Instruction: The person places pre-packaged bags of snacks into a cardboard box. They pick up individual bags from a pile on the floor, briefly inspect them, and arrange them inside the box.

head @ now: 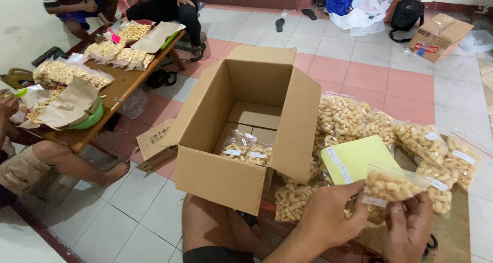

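while both hands sit low at the bottom right of the view, they've got one clear snack bag pinched between them. the left hand has its grip closed on the bag's left edge, thumb up against the plastic, and the right hand is closed on the lower right side with fingers curled around it. the bag is full of pale puffy snack pieces and has a small white label at the bottom, held just above the low counter in front of the person's knee.

right behind it lies a yellow-green sheet of card, resting on a heap of more filled bags that spreads off to the right. just left of the hands stands an open cardboard box, flaps up, with two filled bags lying flat on its bottom.

over on the left, well apart, there's a long wooden counter with more bagged snacks, brown paper and a green bowl, and other people sitting around it on the tiled floor. another cardboard box sits far back at the top right.
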